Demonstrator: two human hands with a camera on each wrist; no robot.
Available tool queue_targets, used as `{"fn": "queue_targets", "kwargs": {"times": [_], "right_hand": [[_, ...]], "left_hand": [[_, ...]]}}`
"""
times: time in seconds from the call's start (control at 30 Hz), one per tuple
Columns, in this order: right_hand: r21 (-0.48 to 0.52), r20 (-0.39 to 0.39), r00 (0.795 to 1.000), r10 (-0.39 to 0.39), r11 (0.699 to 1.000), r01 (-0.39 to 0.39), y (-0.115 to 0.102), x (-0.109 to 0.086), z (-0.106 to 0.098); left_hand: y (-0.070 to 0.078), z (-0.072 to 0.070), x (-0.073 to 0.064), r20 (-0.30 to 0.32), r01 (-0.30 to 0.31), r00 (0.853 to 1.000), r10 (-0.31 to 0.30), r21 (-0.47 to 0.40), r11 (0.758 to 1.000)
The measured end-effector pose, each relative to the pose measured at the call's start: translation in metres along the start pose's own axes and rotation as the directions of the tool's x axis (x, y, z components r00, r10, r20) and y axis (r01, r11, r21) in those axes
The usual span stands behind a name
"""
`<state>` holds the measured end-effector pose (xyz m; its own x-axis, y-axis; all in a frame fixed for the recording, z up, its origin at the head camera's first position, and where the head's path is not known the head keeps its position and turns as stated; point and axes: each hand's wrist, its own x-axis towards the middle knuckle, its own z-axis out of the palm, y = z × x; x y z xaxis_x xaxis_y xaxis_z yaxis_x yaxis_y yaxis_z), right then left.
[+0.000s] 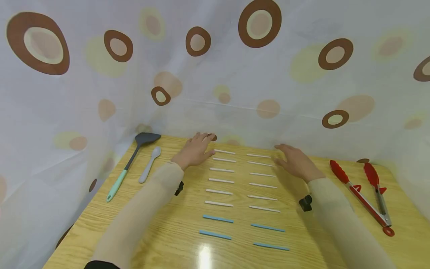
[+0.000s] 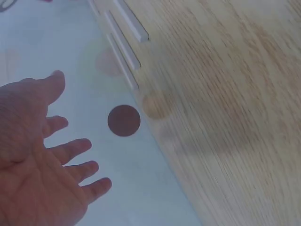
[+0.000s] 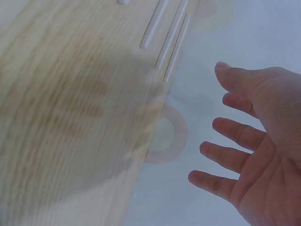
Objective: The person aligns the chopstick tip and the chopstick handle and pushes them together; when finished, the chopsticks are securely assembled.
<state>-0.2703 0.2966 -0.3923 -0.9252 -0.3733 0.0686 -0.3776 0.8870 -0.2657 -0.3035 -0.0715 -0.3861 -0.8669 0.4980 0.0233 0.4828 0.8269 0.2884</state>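
Two columns of thin sticks lie on the wooden table. In the head view, white sticks (image 1: 220, 181) fill the far part of the left column, with blue sticks (image 1: 215, 235) nearest me. The right column repeats this, with white sticks (image 1: 263, 185) behind blue sticks (image 1: 268, 227). My left hand (image 1: 196, 150) is spread beside the far end of the left column, holding nothing. My right hand (image 1: 295, 161) hovers beside the far end of the right column, its fingers extended and its palm bare in the right wrist view.
On the left lie a dark spatula (image 1: 146, 138) with a mint handle and a grey spoon (image 1: 150, 164). Two red-tipped tongs, the nearer-middle tongs (image 1: 361, 198) and the outer tongs (image 1: 375, 183), lie at the right. A patterned curtain (image 1: 235, 74) hangs along the table's back edge.
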Motion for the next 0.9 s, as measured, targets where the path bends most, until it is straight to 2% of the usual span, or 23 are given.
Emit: {"fn": "queue_targets", "kwargs": {"times": [0.17,0.4,0.63,0.9], "right_hand": [[0.01,0.022,1.0,-0.015,1.0,0.014,-0.005,0.012,0.0],[0.005,0.059,0.998,0.015,1.0,-0.016,-0.011,0.026,0.007],[-0.044,0.024,1.0,0.0,0.999,0.001,-0.008,0.037,0.017],[-0.063,0.042,0.999,-0.025,0.998,0.028,-0.01,0.047,0.019]], "left_hand": [[0.008,0.003,0.014,0.039,-0.039,0.999,0.038,0.026,0.999],[0.006,0.01,0.031,0.046,-0.068,0.997,0.067,0.025,0.997],[0.008,0.01,0.047,0.07,-0.051,0.996,0.05,0.015,0.999],[0.016,0.018,0.063,0.054,-0.027,0.998,0.025,0.05,0.998]]}}
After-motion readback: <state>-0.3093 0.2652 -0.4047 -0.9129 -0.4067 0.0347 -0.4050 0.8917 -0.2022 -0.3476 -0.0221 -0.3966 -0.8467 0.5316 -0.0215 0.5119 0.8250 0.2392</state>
